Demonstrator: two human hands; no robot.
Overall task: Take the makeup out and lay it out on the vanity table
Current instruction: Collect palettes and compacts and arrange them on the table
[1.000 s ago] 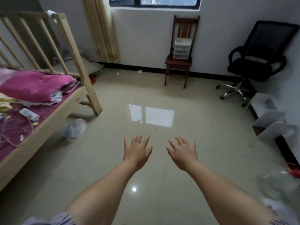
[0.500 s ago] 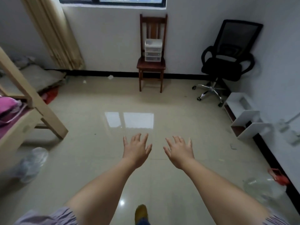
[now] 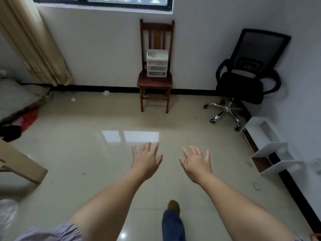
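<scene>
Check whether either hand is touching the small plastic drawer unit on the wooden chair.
Apart. The head view shows the left hand and right hand open over bare floor, well short of the drawer unit.

A reddish-brown wooden chair bearing a white, clear-fronted drawer unit stands against a white wall, beside a black office chair, on glossy beige floor tiles.
</scene>
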